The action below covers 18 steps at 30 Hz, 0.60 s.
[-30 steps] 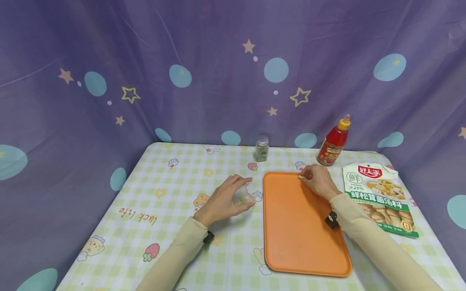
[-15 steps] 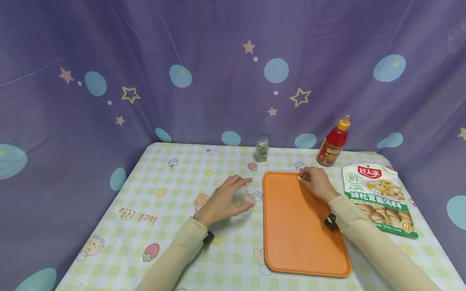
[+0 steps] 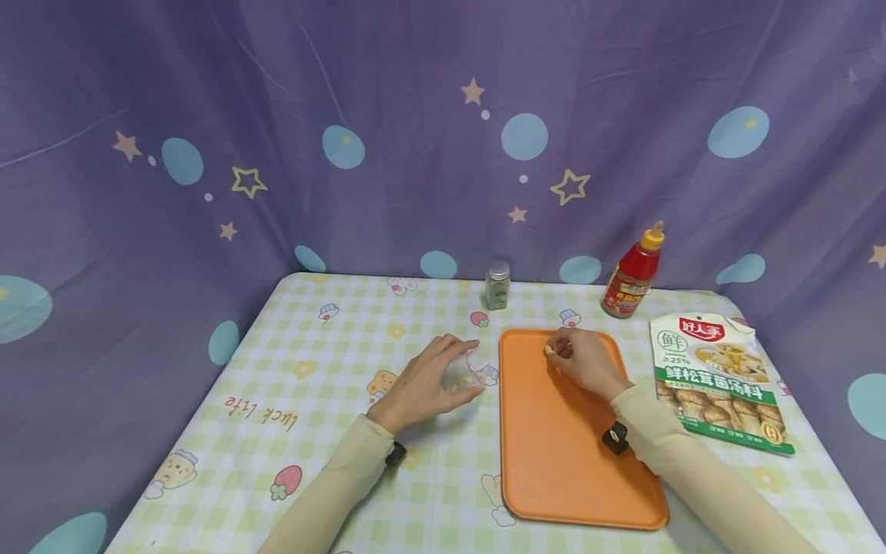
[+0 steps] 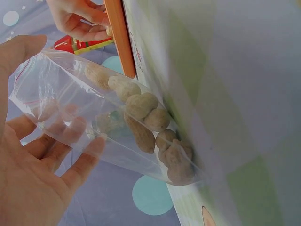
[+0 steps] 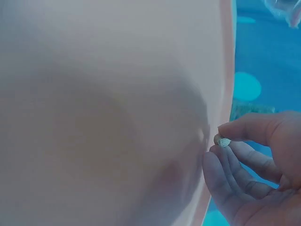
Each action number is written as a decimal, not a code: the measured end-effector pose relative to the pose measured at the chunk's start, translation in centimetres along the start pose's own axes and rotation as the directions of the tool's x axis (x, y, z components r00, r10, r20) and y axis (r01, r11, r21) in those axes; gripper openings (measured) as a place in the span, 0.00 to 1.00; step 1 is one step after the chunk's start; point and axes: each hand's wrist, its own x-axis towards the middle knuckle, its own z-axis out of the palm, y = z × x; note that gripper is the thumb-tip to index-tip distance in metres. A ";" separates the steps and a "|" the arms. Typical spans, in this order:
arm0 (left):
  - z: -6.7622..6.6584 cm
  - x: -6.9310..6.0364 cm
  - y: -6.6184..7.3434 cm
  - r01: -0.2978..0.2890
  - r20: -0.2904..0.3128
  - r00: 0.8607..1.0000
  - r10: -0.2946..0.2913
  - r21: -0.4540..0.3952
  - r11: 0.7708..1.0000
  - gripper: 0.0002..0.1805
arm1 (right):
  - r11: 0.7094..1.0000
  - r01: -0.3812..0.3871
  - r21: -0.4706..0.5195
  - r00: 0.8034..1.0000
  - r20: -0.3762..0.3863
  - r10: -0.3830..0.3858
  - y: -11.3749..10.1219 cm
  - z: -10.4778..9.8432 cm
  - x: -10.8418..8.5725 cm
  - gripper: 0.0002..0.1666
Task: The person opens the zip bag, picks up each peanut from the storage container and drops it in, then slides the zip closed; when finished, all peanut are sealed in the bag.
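My left hand [image 3: 424, 386] holds a clear zip bag [image 4: 70, 89] between thumb and fingers, its mouth spread wide. Several unshelled peanuts [image 4: 143, 104] lie in the bottom of that bag, which rests on the tablecloth left of the orange tray [image 3: 571, 454]. Over the far part of the tray, my right hand [image 3: 584, 363] pinches a single peanut [image 5: 222, 141] between thumb and fingertips. Only the peanut's end shows; the fingers cover the rest.
Behind the tray stand a spice shaker [image 3: 497, 286] and a red squeeze bottle [image 3: 631, 278] with a yellow cap. A white and green food pouch [image 3: 723, 381] lies to the tray's right. A purple curtain [image 3: 429, 215] hangs past the table's far edge.
My right hand, with the peanut, has shifted left and slightly nearer me from the tray's far edge. The left hand and its bag have stayed in place.
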 end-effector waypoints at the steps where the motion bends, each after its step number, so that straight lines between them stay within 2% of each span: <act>1: 0.0 0.0 0.0 0.000 -0.001 1.000 0.000 0.001 1.000 0.38 | 1.000 0.005 0.012 1.000 0.007 -0.005 -0.4 0.2 0.0 0.06; 9: 0.0 0.0 -0.1 0.010 0.002 1.000 -0.010 0.002 1.000 0.39 | 0.994 0.048 0.099 0.999 0.019 -0.050 -3.6 2.1 -0.3 0.08; 18: -0.1 0.0 -0.1 0.005 0.004 1.000 -0.005 -0.014 1.000 0.38 | 0.973 0.091 0.212 0.995 0.008 -0.095 -7.8 2.9 -0.7 0.08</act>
